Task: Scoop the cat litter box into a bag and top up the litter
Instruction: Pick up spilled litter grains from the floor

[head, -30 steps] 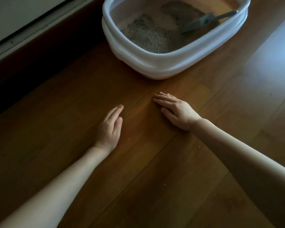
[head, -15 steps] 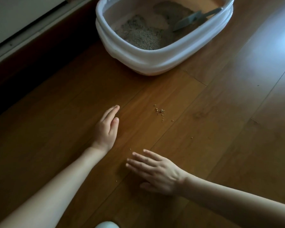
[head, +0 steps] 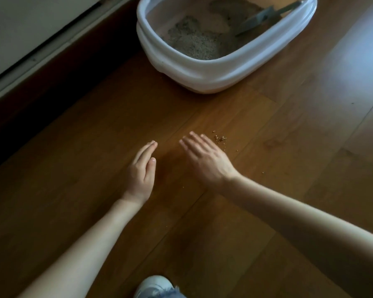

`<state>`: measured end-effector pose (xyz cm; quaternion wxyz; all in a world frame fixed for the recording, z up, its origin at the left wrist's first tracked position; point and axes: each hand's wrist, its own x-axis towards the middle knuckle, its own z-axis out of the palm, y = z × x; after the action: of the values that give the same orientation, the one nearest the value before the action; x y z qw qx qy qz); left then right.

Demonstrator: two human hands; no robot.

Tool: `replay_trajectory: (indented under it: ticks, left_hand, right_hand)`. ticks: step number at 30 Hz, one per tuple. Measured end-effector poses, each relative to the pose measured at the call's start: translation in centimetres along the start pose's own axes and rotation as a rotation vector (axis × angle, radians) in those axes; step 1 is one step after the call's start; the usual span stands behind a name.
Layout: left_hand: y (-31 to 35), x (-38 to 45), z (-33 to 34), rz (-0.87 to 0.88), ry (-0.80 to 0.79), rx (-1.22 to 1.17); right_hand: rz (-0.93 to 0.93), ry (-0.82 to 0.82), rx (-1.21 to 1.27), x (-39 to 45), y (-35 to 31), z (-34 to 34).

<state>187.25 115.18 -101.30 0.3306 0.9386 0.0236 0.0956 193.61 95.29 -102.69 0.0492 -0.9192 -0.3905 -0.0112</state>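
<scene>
A white litter box (head: 202, 69) stands on the wood floor at the top, holding grey litter (head: 194, 41) heaped on its near side. A grey scoop (head: 258, 19) leans inside against the right rim. A small cluster of spilled litter grains (head: 220, 139) lies on the floor in front of the box. My left hand (head: 141, 171) stands on its edge on the floor, fingers straight. My right hand (head: 205, 158) is flat with straight fingers, slightly blurred, just left of the grains. Neither hand holds anything.
A pale wall panel and baseboard (head: 30, 50) run along the upper left, with a dark strip of floor beside them. A shoe tip (head: 153, 286) shows at the bottom edge. A few stray grains (head: 263, 172) dot the floor to the right.
My right hand swept back toward me, uncovering the grains, and has now moved forward again to just left of them. My left hand has stayed put on its edge.
</scene>
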Motion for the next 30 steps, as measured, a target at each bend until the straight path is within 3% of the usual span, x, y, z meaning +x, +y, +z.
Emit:
replay_trajectory:
  ticks: [4,7,10,17,20,22,26,28,30]
  left_hand:
    - [-1.5,0.1,-1.3,-0.093,0.095,0.015]
    - [-1.9,0.5,-1.6,-0.127,0.118,0.02]
    - [-2.1,0.9,-1.8,-0.115,0.13,0.023]
    - [-1.6,1.6,-1.6,-0.194,0.171,0.014]
    - [-1.7,2.5,-1.4,-0.168,0.149,0.038]
    - [-2.3,3.5,-1.0,-0.133,0.075,0.102]
    - [-4.0,6.2,0.2,-0.148,-0.122,0.341]
    - [-4.2,7.3,1.0,-0.174,-0.175,0.428]
    - [-4.0,8.3,1.6,-0.154,-0.201,0.463]
  right_hand:
    - [-0.449,-0.048,0.137,-4.2,-10.4,2.0]
    - [-0.63,-0.127,0.046,-5.1,-12.9,3.1]
    - [-0.586,-0.131,0.003,-3.9,-11.0,3.2]
    - [-0.093,-0.122,-0.071,0.2,1.7,0.4]
    - [0.061,-0.066,-0.109,0.9,2.9,0.0]
    - [-0.002,-0.055,-0.049,0.4,0.4,0.4]
    - [-0.416,-0.094,0.171,-3.2,-6.7,0.9]
    - [-0.467,-0.152,0.23,-3.9,-7.0,1.3]
    - [-0.397,-0.165,0.246,-3.6,-5.4,1.5]
